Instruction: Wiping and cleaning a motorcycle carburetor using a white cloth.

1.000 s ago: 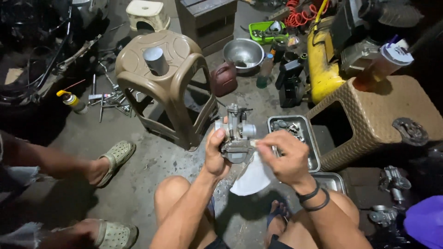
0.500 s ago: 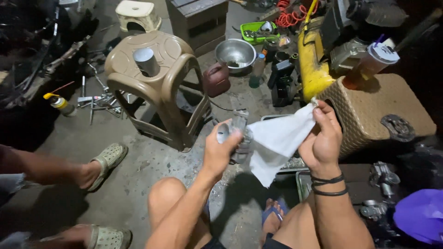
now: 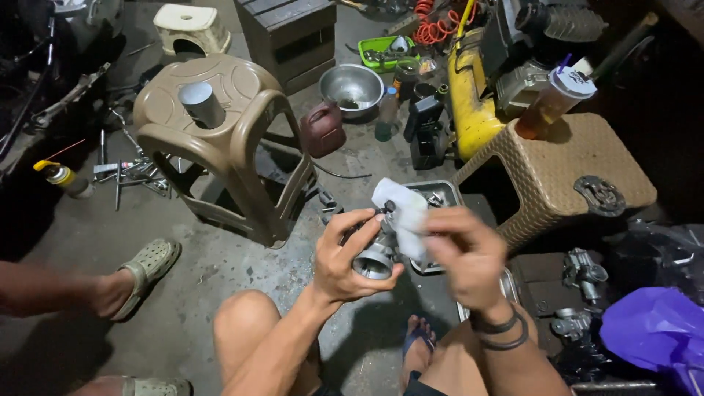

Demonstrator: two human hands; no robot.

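My left hand (image 3: pixel 350 258) grips a grey metal engine part (image 3: pixel 375 258) with a round opening, held over my knees. My right hand (image 3: pixel 466 253) presses a white cloth (image 3: pixel 403 213) against the top of that part; the hand is blurred by motion. The cloth covers the upper side of the part. Black bands circle my right wrist.
A brown plastic stool (image 3: pixel 220 139) with a metal cup (image 3: pixel 201 104) stands ahead left. A woven stool (image 3: pixel 565 176) carrying an iced drink (image 3: pixel 554 99) is at right. Metal tray (image 3: pixel 433 196), steel bowl (image 3: pixel 352 86), dark red jug (image 3: pixel 321 129), tools, another person's sandalled foot (image 3: pixel 147 268) at left.
The right hand lifted the cloth up and away half a second ago, and has now come back down, bunching it against the metal part. The left hand kept hold of the part.
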